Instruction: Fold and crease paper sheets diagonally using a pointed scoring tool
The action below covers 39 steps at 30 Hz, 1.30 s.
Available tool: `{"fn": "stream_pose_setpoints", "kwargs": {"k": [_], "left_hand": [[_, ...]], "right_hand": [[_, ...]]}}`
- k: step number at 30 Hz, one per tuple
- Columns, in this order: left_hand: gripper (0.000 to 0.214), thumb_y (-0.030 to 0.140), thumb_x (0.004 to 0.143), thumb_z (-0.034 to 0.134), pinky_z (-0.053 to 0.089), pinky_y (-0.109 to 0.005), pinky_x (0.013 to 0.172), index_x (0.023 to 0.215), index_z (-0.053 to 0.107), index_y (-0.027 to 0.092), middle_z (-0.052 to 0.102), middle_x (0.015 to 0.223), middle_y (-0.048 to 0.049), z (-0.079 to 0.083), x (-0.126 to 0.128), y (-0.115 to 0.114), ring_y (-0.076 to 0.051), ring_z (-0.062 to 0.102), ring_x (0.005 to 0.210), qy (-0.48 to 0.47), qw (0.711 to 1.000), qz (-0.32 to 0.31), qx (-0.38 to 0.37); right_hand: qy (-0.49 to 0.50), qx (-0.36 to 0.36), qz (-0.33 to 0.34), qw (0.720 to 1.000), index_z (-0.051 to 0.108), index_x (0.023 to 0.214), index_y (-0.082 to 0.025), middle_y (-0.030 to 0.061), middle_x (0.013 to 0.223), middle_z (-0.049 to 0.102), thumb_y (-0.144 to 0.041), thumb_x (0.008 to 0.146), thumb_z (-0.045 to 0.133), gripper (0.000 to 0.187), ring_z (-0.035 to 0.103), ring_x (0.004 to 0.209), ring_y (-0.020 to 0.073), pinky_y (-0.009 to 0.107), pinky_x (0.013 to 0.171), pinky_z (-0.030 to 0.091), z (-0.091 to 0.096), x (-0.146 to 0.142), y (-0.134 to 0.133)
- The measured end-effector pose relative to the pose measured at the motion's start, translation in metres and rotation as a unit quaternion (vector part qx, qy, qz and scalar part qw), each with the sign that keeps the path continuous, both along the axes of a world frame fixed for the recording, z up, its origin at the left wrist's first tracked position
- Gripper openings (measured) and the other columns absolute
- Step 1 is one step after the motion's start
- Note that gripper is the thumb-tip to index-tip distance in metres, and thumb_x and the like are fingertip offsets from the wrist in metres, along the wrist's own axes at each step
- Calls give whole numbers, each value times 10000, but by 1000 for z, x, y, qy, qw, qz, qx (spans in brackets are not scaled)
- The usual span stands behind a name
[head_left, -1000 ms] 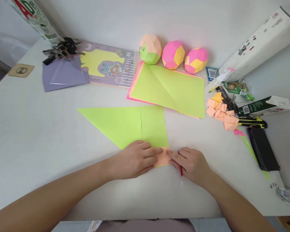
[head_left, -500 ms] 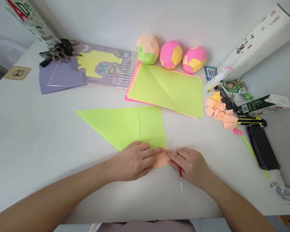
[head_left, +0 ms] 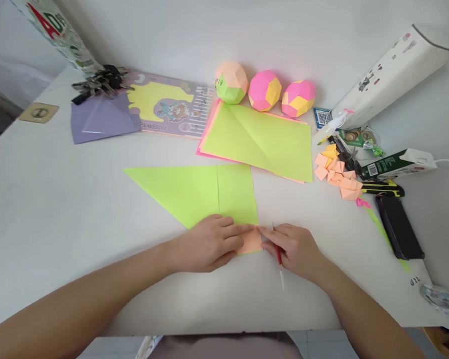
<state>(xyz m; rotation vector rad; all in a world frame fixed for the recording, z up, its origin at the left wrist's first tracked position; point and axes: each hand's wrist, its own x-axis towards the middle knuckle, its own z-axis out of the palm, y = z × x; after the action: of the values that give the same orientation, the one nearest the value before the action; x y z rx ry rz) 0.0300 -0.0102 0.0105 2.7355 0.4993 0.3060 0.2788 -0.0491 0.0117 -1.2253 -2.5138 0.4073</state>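
A small folded orange paper piece [head_left: 252, 241] lies on the white table [head_left: 52, 219], on the near corner of a folded green sheet [head_left: 194, 192]. My left hand [head_left: 209, 244] lies flat on the orange piece with fingers stretched out, pressing it down. My right hand [head_left: 295, 249] touches the piece's right edge with its fingertips and is closed around a thin red pen [head_left: 279, 257], whose tip points towards me.
Behind lie a stack of green and pink sheets [head_left: 262, 139], three paper balls [head_left: 264, 89], a purple paper pad [head_left: 164, 107], a purple folded sheet [head_left: 101, 119] and keys [head_left: 101, 80]. At right: small folded orange units [head_left: 336, 174], a utility knife [head_left: 381, 189], a black case [head_left: 398, 227], boxes.
Both hands stay on the orange piece; the fingers shifted only slightly. The view moved a little, so everything sits slightly differently in the frame.
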Motion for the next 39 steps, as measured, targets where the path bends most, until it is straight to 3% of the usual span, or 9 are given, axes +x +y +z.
{"fn": "stream_pose_setpoints", "kwargs": {"k": [11, 17, 26, 39], "left_hand": [[146, 288, 861, 493, 422, -326, 666, 878, 577, 170, 540, 1297, -115, -7, -4, 2, -193, 530, 800, -29, 999, -13, -23], [126, 254, 849, 496, 434, -331, 686, 876, 587, 172, 550, 1284, -102, -7, -4, 3, -194, 547, 816, -52, 998, -10, -44], [231, 190, 897, 441, 448, -340, 725, 1087, 568, 154, 572, 1262, -106, -12, -3, 3, -201, 562, 853, -75, 996, -2, -43], [234, 211, 911, 430, 453, -327, 746, 807, 636, 174, 577, 1231, -104, -3, -5, 7, -192, 581, 853, -68, 995, -18, -67]], "right_hand": [[-2, 7, -1, 1000, 670, 1093, -146, -10, 577, 571, -262, 942, 471, 275, 475, 528, 105, 213, 518, 372, -1, 1, 1], [-4, 16, 7, 1000, 666, 1090, -128, -7, 586, 572, -273, 942, 476, 281, 475, 534, 107, 214, 519, 368, 0, 0, 0], [-11, 21, 11, 1000, 669, 1078, -137, -1, 595, 578, -314, 958, 444, 310, 469, 533, 112, 222, 505, 365, 1, 1, 1], [-22, 4, 16, 1000, 642, 1130, -143, 6, 613, 575, -343, 952, 454, 327, 492, 551, 128, 238, 509, 379, 0, 4, 1]]}}
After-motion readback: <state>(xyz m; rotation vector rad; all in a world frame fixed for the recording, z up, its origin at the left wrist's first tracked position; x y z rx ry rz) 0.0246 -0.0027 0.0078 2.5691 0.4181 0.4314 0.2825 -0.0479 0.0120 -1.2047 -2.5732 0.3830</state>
